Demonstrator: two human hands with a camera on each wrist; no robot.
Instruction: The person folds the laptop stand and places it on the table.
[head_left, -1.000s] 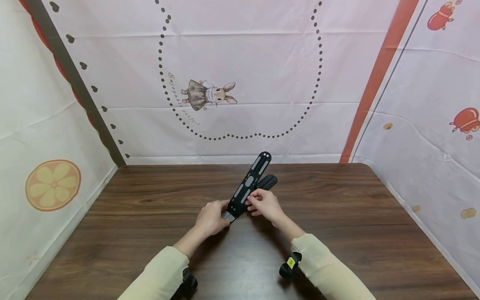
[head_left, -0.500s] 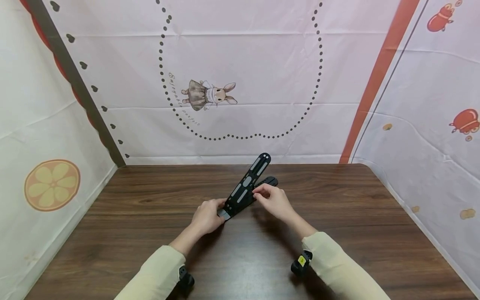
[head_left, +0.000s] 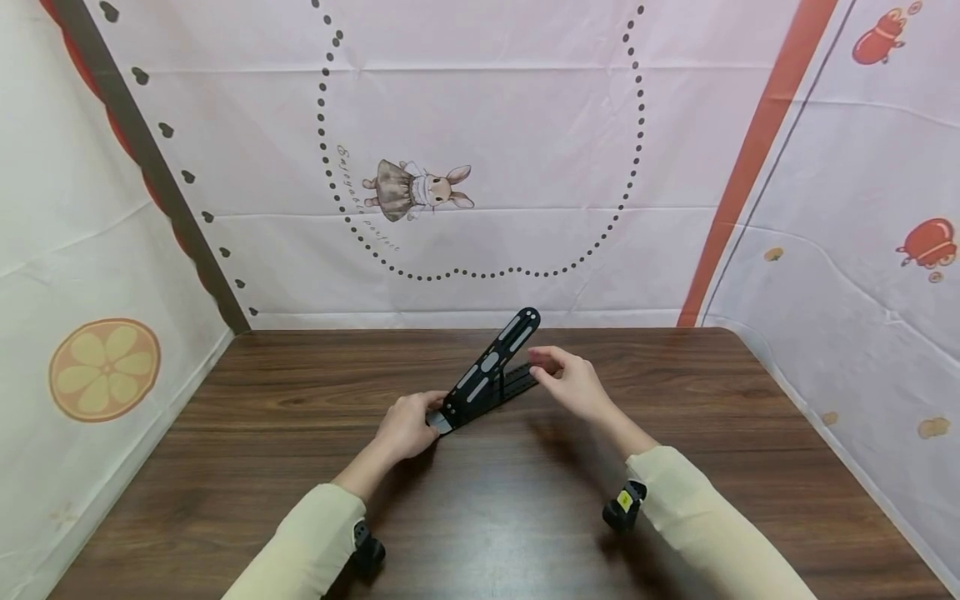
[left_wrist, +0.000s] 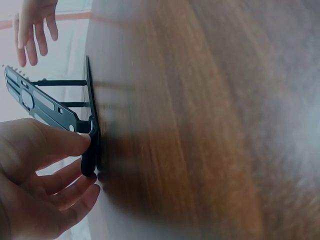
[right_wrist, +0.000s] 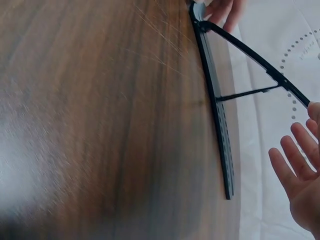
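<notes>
The black folding stand point(head_left: 491, 372) sits propped open on the table point(head_left: 675, 400); the left hand point(head_left: 403, 427) pinches its near hinge end, while the right hand point(head_left: 573, 382), fingers now spread, has let go.

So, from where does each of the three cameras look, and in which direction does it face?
Head: above, facing forward and down at the brown wooden table; both cream sleeves, the left hand and right hand at the black folding metal stand.
Left wrist: low beside the table, facing the stand's hinge end; left fingers grip it.
Right wrist: low, along the stand's base; the open right hand shows.
All three views share the stand.
</notes>
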